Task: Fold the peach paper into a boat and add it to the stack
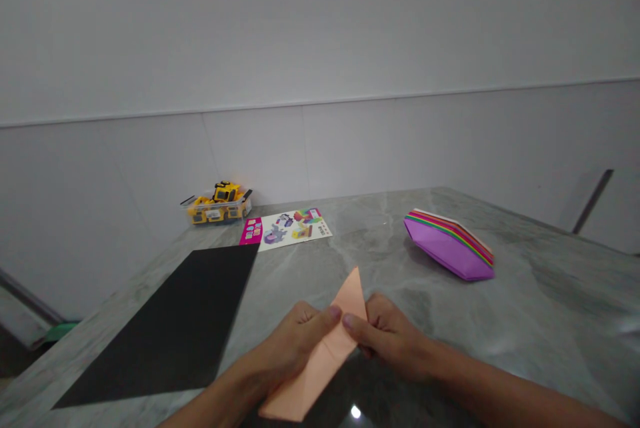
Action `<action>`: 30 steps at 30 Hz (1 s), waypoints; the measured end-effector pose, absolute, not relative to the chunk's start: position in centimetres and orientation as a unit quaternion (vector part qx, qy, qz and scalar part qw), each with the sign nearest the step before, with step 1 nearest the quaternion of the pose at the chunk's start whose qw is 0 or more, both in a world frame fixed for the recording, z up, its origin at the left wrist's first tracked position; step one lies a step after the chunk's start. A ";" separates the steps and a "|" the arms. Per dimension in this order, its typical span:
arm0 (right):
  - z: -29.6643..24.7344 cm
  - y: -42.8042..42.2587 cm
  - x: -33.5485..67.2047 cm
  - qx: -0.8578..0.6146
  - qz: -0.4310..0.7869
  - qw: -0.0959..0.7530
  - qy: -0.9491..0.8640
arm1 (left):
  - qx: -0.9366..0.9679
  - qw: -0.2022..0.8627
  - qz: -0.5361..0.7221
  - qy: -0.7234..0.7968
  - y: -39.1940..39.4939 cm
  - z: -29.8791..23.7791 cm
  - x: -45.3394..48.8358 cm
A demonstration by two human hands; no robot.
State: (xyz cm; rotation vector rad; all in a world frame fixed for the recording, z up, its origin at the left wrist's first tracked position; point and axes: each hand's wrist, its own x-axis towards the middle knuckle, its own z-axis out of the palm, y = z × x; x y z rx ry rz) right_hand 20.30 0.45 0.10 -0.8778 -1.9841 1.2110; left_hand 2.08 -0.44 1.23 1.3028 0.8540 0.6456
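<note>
L hand (295, 338) + R hand (387, 338) both pinched shut on folded peach paper strip (325, 355), held just above grey marble surface (540, 295), poss. touching; black sheet (175, 325) nearby.

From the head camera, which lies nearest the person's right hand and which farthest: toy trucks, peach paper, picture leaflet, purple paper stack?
1. Peach paper: pinched in the right hand itself.
2. Purple paper stack: beyond it, to the right.
3. Picture leaflet: farther back, to the left.
4. Toy trucks: farthest back, leftmost.
</note>
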 end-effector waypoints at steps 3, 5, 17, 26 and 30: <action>0.0 0.9 20.5 -0.339 0.510 0.331 -0.718 | 0.581 0.659 0.285 0.384 -0.3 1.2 1.9; -0.1 1.2 20.6 -0.342 0.506 0.342 -0.714 | 0.579 0.662 0.288 0.380 -0.2 1.0 1.8; -0.3 1.7 20.8 -0.356 0.520 0.368 -0.684 | 0.594 0.639 0.260 0.414 0.2 -0.1 1.5; -0.1 2.6 20.8 -0.407 0.458 0.385 -0.689 | 0.615 0.612 0.264 0.421 -0.3 0.6 2.3; 0.0 2.9 20.9 -0.427 0.341 0.397 -0.737 | 0.621 0.601 0.246 0.439 -0.3 0.8 2.4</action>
